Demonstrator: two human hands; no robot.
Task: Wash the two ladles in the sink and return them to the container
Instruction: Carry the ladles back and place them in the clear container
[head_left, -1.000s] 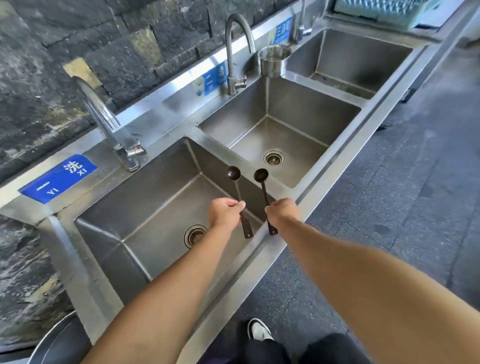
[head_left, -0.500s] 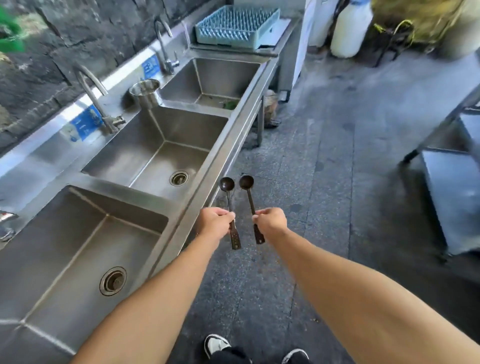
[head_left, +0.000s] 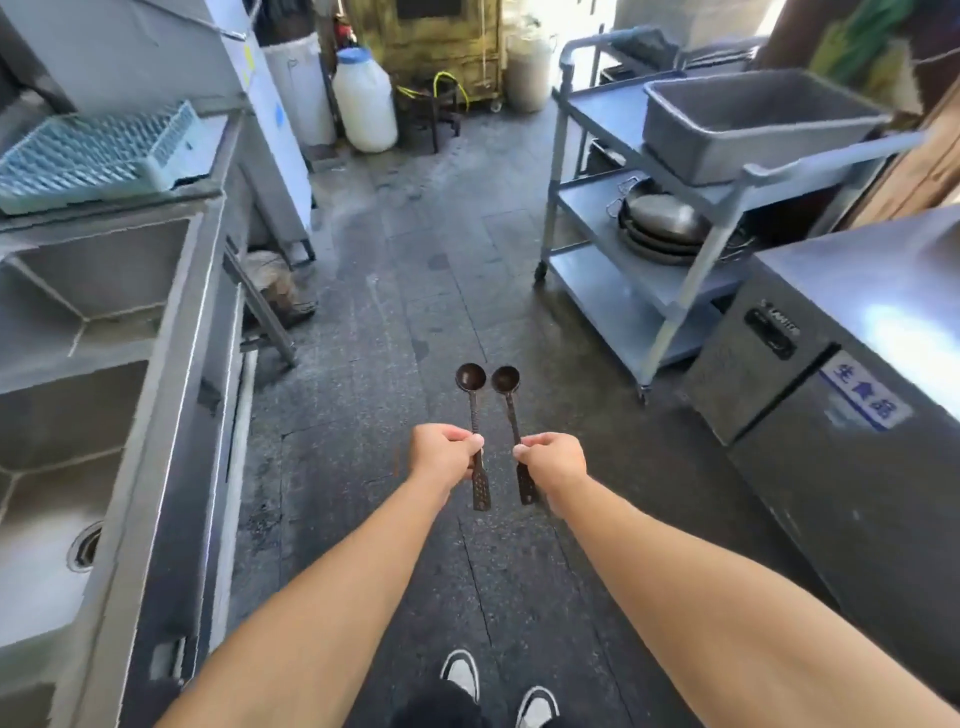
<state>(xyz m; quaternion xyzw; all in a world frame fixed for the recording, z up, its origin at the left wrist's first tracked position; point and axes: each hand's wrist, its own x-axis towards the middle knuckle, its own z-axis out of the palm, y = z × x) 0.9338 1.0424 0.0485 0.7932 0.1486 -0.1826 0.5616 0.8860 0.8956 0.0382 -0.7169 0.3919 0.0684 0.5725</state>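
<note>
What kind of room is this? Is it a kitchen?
Probably a restaurant's washing-up area: a row of steel sinks, a dish rack, and a cart stacked with woks.

A grey cart (head_left: 691, 244) carries a tub (head_left: 753, 122) on top and stacked pans (head_left: 665, 223) on its middle shelf.

Two ladles held side by side at frame centre, above the floor (head_left: 405, 291).

The left ladle (head_left: 474, 410) sits in the left hand (head_left: 444, 454), the right ladle (head_left: 511, 410) in the right hand (head_left: 553, 460). Sinks (head_left: 171, 374) run down the left edge; a rack (head_left: 98, 156) lies upper left; a cart (head_left: 691, 208) carrying a tub (head_left: 753, 124) stands upper right.
</note>
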